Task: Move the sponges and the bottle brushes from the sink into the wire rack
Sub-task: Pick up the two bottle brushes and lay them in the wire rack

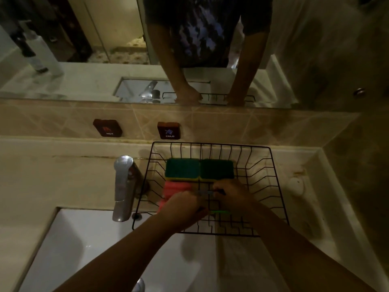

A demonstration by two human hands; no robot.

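A black wire rack (271, 165) stands on the counter to the right of the tap. Two green-topped sponges (199, 169) lie side by side at its back, and a pink sponge (175, 187) lies in front of them on the left. Both hands are inside the rack. My left hand (181, 207) partly covers the pink sponge, its fingers closed around a bottle brush whose green handle (220, 212) sticks out to the right. My right hand (231, 193) pinches a thin grey brush stem (205, 192). The white sink (69, 239) shows no sponges.
A chrome tap (124, 186) rises just left of the rack. Red HOT (107, 127) and COLD (169, 130) buttons sit on the tiled wall. A mirror above reflects the person's arms. A small white round object (295, 186) lies on the counter right of the rack.
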